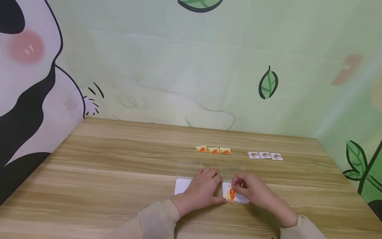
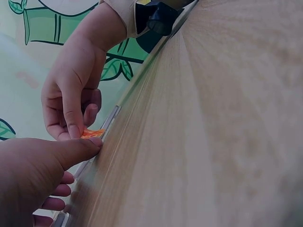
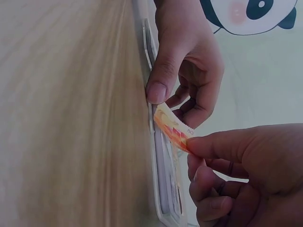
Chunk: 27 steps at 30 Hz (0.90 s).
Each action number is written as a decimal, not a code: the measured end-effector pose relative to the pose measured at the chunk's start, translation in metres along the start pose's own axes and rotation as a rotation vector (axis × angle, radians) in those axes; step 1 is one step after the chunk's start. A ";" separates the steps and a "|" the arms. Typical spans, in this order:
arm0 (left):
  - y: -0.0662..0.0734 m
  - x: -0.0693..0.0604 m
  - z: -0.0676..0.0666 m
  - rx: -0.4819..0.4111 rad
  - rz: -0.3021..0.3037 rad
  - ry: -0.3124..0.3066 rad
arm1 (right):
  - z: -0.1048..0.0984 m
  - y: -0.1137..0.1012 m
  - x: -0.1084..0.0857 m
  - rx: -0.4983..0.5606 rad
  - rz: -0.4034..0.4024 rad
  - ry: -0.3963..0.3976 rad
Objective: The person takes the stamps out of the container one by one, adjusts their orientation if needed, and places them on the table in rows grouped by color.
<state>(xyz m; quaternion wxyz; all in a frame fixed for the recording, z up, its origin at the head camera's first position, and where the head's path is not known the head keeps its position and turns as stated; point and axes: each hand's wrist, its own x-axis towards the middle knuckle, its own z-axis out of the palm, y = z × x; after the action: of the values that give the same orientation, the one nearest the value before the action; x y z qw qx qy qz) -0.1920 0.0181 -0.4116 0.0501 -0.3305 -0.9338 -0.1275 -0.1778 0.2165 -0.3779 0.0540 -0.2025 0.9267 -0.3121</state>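
- Thumb and fingertips of the right hand close on an orange-and-yellow stamp, a narrow grip with no visible gap around the paper.
- The stamp, its edge toothed and the number 80 legible from the right wrist, tilts over the left part of a shallow clear case with a white inside; whether it rests on that white surface cannot be told.
- The left hand spreads between this case and its neighbor, thumb extended to the near rim beside the stamp's lower corner, other fingers lightly bent; whether the thumb touches the stamp is unclear.
- A second case, also white inside, lies to the left, partly behind the left hand; both transparent lids lie folded back on the far side.
- Beyond the lids, three matching orange stamps line up on the wood-grain counter.
- To their right, three white stamps with brownish prints form another row.
- Beige sleeves cover both forearms, and a pale green wall with a painted panda and leaves rises behind.
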 end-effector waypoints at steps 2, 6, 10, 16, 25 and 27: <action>0.000 0.000 0.000 0.001 0.002 0.002 | -0.001 0.000 0.000 0.020 -0.004 -0.015; 0.000 -0.001 0.001 0.003 0.008 0.009 | -0.005 0.002 -0.001 0.066 -0.009 -0.044; 0.000 -0.002 0.000 0.002 0.008 0.009 | -0.009 0.004 -0.001 0.105 -0.020 -0.054; 0.000 -0.001 0.000 0.017 -0.001 0.001 | -0.014 0.005 -0.001 0.115 -0.028 -0.051; 0.000 -0.001 -0.001 0.041 0.009 0.004 | -0.021 0.009 -0.002 0.177 -0.014 -0.046; 0.000 0.000 -0.001 0.039 0.009 0.000 | -0.022 0.010 -0.002 0.192 -0.012 -0.044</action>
<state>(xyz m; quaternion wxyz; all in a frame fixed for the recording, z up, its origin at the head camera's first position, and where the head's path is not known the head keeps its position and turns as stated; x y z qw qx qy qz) -0.1915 0.0178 -0.4107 0.0571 -0.3337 -0.9346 -0.1093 -0.1841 0.2366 -0.3667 0.0914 -0.2089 0.8899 -0.3951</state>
